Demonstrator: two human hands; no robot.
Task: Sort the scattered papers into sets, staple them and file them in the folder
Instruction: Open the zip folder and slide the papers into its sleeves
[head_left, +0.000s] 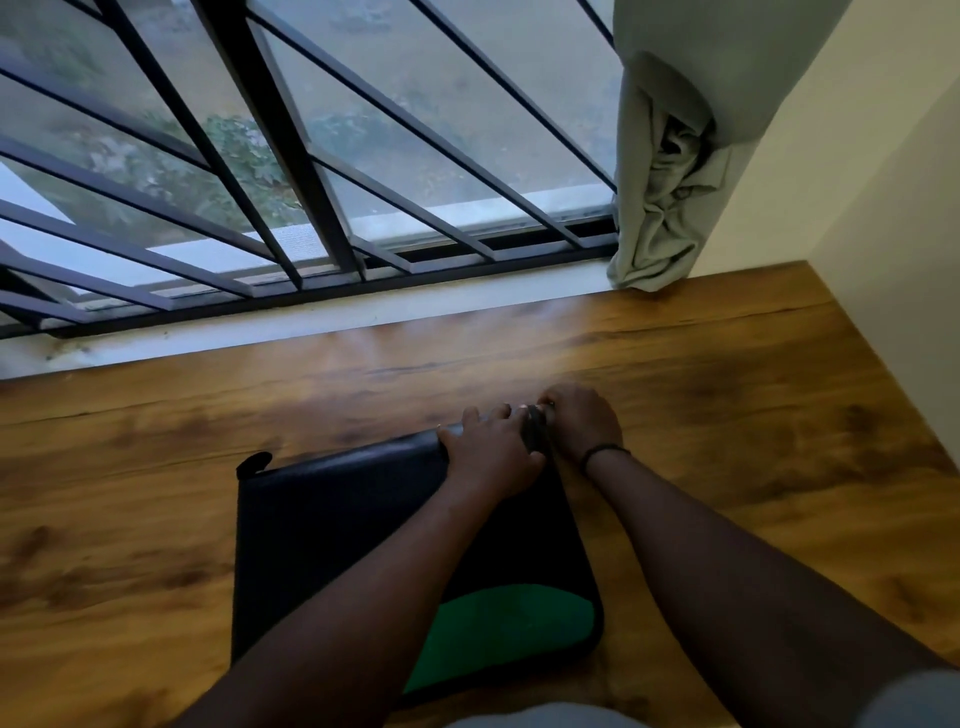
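- A dark folder (332, 519) lies flat on the wooden worktop (727, 415), closed, with its long far edge running roughly along the window side.
- A green patch (498, 629) shows at the folder's near right corner, partly covered by the left forearm crossing above it.
- A small dark tab (254, 461) sticks up at the folder's far left corner.
- The left hand (491, 457) rests on the far right corner of the folder, fingers spread and bent over the top edge, pressing the cover down.
- The right hand (582, 421) sits just beside the left at that same corner, fingers curled in and pinching something small and dark at the folder's edge; it is too blurred to say what it is.
- The two hands touch or nearly touch at the knuckles.
- A dark band (602, 453) circles the right wrist.
- No loose papers or stapler show on the worktop from here.
- Behind the worktop a white sill (311, 317) runs under a window (415, 130) with dark slanted bars (275, 130).
- A pale grey-green curtain (670, 182) hangs bunched at the window's right end, its lower end touching the worktop's far edge.
- A cream wall (883, 208) closes off the right side.
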